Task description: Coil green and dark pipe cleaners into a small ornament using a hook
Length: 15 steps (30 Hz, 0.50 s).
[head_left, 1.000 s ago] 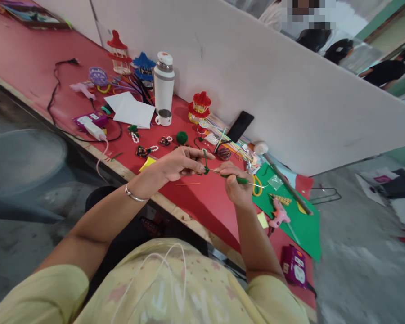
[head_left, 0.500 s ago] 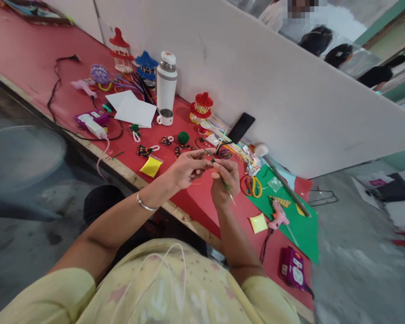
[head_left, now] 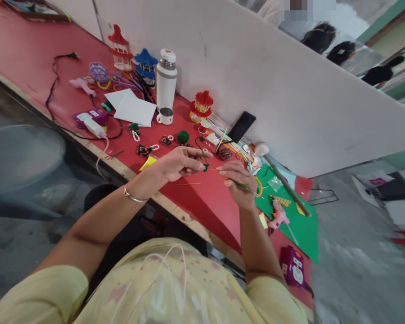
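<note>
Pinched between my left hand's (head_left: 185, 164) fingers is a small piece of green yarn work (head_left: 205, 167), with a strand of green yarn (head_left: 204, 153) looped by the index finger. My right hand (head_left: 238, 180) is closed around a crochet hook (head_left: 243, 185) with a green handle, whose thin metal end sticks out past the palm. A fine line spans the gap between the hands; whether it is the hook's tip or thread I cannot tell. Behind my hands lie a green yarn ball (head_left: 183, 137) and a multicoloured yarn ball (head_left: 226, 154).
A white flask (head_left: 166, 83) and its cup (head_left: 165, 116) stand by the partition. A phone (head_left: 243, 127) leans there too. To the right are a pink glue gun (head_left: 278, 216) on green sheet (head_left: 303, 234) and a purple power strip (head_left: 293, 267). White paper (head_left: 135, 108) lies left.
My hands have moved apart: the right one went right and slightly down, the left one a little left. Both keep their hold, and the green piece now shows between them.
</note>
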Motion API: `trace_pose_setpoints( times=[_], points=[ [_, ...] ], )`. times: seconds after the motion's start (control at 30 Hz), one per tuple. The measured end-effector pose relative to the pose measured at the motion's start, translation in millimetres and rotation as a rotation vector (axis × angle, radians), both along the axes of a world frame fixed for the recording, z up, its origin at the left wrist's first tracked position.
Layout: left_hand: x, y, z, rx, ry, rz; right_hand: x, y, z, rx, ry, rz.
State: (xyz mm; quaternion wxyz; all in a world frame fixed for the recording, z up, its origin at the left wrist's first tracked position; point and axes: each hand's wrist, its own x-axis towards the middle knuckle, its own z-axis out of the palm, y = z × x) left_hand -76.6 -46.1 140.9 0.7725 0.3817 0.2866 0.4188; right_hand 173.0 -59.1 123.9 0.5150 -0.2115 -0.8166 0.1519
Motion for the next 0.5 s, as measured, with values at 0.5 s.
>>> trace_pose_setpoints(
  times=[0.5],
  points=[
    [29.7,-7.8,-0.6,0.186,0.093,0.092,-25.4,-13.6,-35.7,-0.4,0.411,-0.092]
  ],
)
